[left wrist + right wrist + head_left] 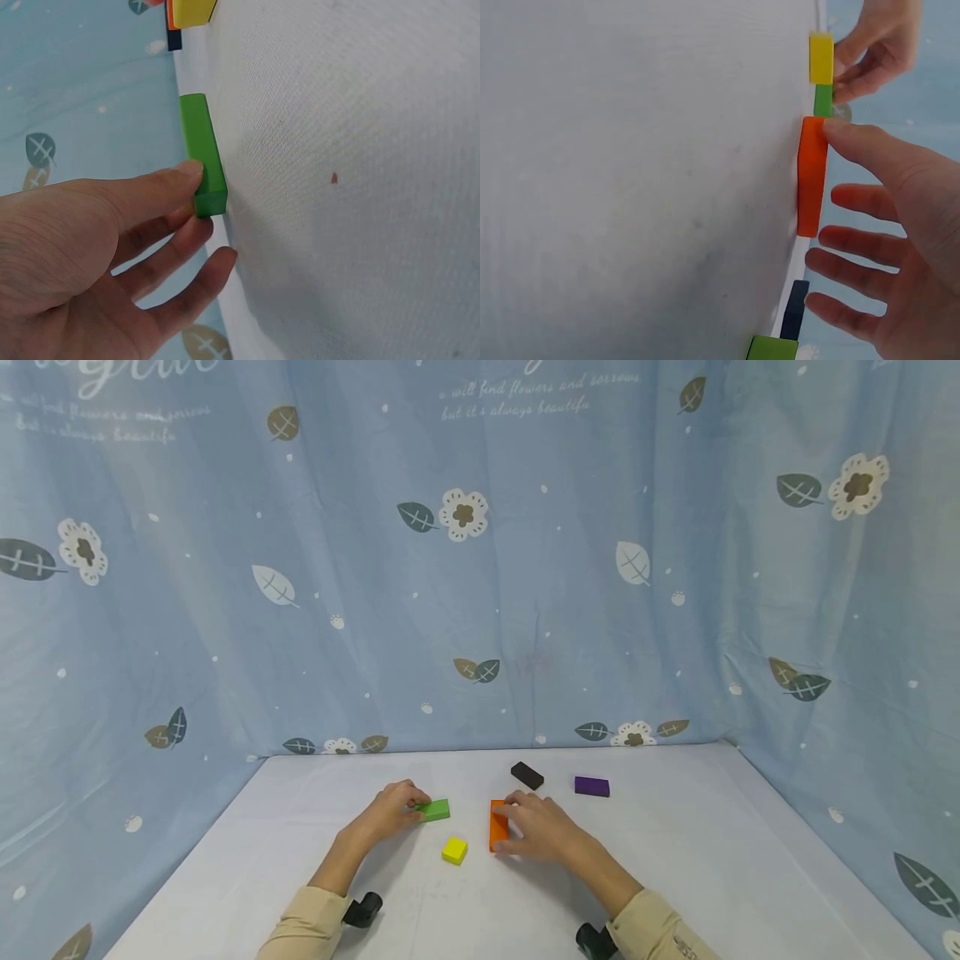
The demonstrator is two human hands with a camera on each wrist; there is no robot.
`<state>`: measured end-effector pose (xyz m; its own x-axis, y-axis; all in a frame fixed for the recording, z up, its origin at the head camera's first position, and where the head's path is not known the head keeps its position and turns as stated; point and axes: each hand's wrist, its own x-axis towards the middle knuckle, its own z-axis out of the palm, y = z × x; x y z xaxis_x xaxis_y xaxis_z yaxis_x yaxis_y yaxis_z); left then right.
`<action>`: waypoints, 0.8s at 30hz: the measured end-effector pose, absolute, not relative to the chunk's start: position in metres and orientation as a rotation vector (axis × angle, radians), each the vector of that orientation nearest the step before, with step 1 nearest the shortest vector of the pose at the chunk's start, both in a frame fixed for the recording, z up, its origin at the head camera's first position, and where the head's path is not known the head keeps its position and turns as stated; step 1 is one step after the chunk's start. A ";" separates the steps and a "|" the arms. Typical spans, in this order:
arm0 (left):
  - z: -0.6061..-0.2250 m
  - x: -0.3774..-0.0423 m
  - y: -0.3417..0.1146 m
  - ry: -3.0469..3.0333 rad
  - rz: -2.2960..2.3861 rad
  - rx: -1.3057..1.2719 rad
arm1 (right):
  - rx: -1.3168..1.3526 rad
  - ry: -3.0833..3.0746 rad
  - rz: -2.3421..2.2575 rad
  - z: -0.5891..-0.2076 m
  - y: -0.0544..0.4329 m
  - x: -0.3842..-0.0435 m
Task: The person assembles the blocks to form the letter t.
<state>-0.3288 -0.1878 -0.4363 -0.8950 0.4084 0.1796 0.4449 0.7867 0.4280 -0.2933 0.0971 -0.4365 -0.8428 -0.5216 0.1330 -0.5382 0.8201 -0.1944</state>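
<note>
My left hand pinches a green rectangular block by its near end, thumb on one side and fingers behind. The block lies on the white table. My right hand is at an orange rectangular block; its thumb touches one end, and the other fingers stretch out loosely beside it. In the head view the fingers partly cover the orange block. A small yellow block lies between the hands, nearer the person.
Behind the right hand lie a black block and a purple block. Another green block shows at the right wrist view's bottom edge. A blue patterned curtain surrounds the white table at the back and sides.
</note>
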 end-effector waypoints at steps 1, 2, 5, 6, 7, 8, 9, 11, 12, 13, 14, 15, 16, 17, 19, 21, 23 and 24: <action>-0.437 -0.329 -0.188 -2.897 -0.720 -0.692 | 0.851 -2.929 0.334 -0.436 0.097 -0.293; -0.437 -0.329 -0.188 -2.897 -0.718 -0.695 | 0.850 -2.930 0.327 -0.437 0.096 -0.293; -0.437 -0.328 -0.188 -2.897 -0.718 -0.697 | 0.844 -2.930 0.316 -0.437 0.096 -0.292; -0.437 -0.328 -0.188 -2.897 -0.719 -0.696 | 0.845 -2.928 0.314 -0.437 0.096 -0.292; -0.437 -0.328 -0.188 -2.896 -0.723 -0.694 | 0.845 -2.928 0.315 -0.437 0.096 -0.292; -0.436 -0.328 -0.188 -2.897 -0.725 -0.690 | 0.846 -2.929 0.315 -0.436 0.096 -0.292; -0.436 -0.327 -0.188 -2.897 -0.729 -0.687 | 0.848 -2.931 0.315 -0.436 0.095 -0.292; -0.435 -0.327 -0.188 -2.897 -0.737 -0.687 | 0.856 -2.934 0.313 -0.436 0.095 -0.293; -0.435 -0.326 -0.187 -2.896 -0.738 -0.686 | 0.858 -2.937 0.311 -0.436 0.095 -0.293; -0.434 -0.326 -0.187 -2.896 -0.739 -0.684 | 0.860 -2.940 0.306 -0.436 0.095 -0.294; -0.434 -0.326 -0.187 -2.899 -0.739 -0.680 | 0.864 -2.941 0.302 -0.435 0.095 -0.295; -0.433 -0.326 -0.187 -2.902 -0.740 -0.678 | 0.867 -2.942 0.303 -0.435 0.095 -0.295; -0.433 -0.325 -0.187 -2.903 -0.740 -0.678 | 0.868 -2.946 0.306 -0.434 0.095 -0.296; -0.432 -0.325 -0.187 -2.903 -0.738 -0.678 | 0.867 -2.950 0.309 -0.434 0.095 -0.296; -0.432 -0.326 -0.187 -2.912 -0.733 -0.669 | 0.864 -2.959 0.320 -0.433 0.094 -0.297; -0.433 -0.326 -0.187 -2.919 -0.731 -0.667 | 0.858 -2.968 0.336 -0.432 0.094 -0.297; -0.433 -0.326 -0.188 -2.923 -0.727 -0.668 | 0.853 -2.974 0.336 -0.432 0.093 -0.296; -0.433 -0.326 -0.188 -2.928 -0.727 -0.663 | 0.851 -2.976 0.332 -0.433 0.093 -0.297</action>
